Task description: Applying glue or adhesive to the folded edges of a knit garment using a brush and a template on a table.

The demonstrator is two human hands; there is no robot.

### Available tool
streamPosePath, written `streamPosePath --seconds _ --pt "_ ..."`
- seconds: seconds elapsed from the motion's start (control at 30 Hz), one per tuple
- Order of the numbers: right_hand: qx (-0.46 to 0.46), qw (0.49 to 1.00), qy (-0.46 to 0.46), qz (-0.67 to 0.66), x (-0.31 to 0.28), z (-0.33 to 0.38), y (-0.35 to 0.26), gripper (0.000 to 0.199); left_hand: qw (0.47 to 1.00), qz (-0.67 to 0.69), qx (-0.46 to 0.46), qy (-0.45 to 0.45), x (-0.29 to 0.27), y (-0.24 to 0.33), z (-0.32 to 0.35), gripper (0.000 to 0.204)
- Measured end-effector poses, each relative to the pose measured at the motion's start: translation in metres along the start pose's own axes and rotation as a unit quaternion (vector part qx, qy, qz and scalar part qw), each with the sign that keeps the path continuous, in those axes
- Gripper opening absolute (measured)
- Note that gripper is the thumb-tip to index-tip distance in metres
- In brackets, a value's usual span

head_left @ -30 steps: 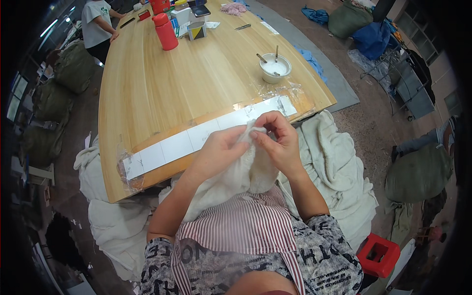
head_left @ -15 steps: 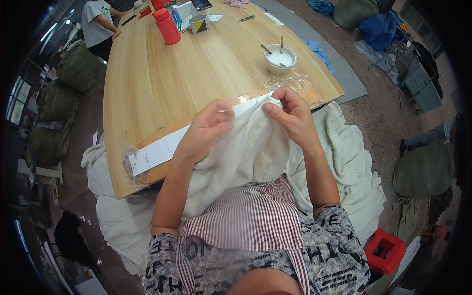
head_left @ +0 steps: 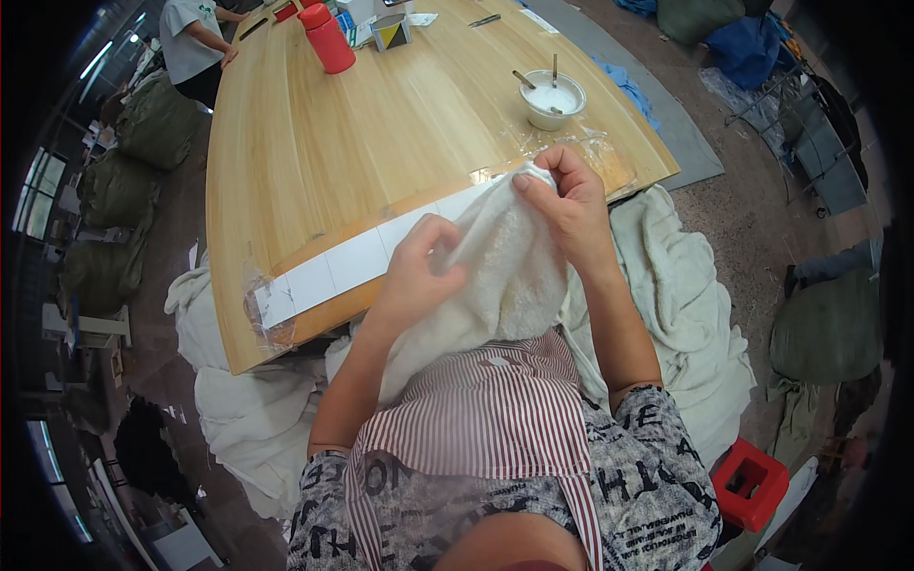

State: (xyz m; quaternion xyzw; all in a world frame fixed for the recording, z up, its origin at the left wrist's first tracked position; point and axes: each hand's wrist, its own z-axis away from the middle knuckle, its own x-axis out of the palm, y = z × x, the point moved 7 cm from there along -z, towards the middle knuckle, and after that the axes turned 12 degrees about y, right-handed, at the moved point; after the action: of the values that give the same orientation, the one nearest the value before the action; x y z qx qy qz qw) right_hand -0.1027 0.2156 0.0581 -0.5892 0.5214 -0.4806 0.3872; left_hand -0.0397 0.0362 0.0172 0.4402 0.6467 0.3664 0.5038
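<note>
Cloth [head_left: 514, 252], white and fuzzy, hangs in soft folds from the right hand [head_left: 575, 205] at the counter's [head_left: 381, 124] near edge.
The right hand is clamped on the cloth's bunched upper edge, thumb against fingers; the left hand [head_left: 417, 274], apart from it, curves beside the folds with thumb and fingertips parted, and whether it touches them I cannot tell. The cloth hides part of a flat, smooth white strip [head_left: 357, 260] and falls toward a striped apron [head_left: 476, 438]. On the smooth wood-grained counter stand a round pale bowl [head_left: 550, 122] holding slender sticks and a red cylindrical bottle [head_left: 328, 43].
</note>
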Motion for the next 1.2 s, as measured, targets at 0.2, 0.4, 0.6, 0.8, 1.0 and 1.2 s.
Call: streamPosePath --seconds 0.2,0.4,0.6,0.8,1.0,1.2 --pt "0.048 0.998 0.009 -0.035 -0.012 -0.004 0.013 0.014 0.929 0.293 -0.182 -0.138 0.003 -0.022 -0.001 0.020" --pt "0.079 0.994 0.003 -0.073 -0.014 -0.005 0.022 0.014 0.926 0.287 -0.225 -0.095 0.000 -0.042 -0.002 0.013" --pt "0.085 0.989 -0.007 -0.117 -0.019 -0.002 0.028 0.013 0.963 0.244 -0.103 0.053 -0.007 -0.018 -0.001 0.008" --pt "0.100 0.987 -0.003 -0.125 -0.028 0.007 0.034 0.013 0.991 0.047 0.036 0.116 -0.010 -0.003 0.009 0.012" --pt "0.076 0.996 0.016 0.048 -0.043 0.013 0.045 0.009 0.988 0.065 0.046 0.131 -0.002 -0.004 0.009 0.018" --pt "-0.180 0.936 -0.196 0.230 0.017 0.033 0.011 0.017 0.989 -0.058 0.122 0.058 0.016 0.012 0.017 0.027"
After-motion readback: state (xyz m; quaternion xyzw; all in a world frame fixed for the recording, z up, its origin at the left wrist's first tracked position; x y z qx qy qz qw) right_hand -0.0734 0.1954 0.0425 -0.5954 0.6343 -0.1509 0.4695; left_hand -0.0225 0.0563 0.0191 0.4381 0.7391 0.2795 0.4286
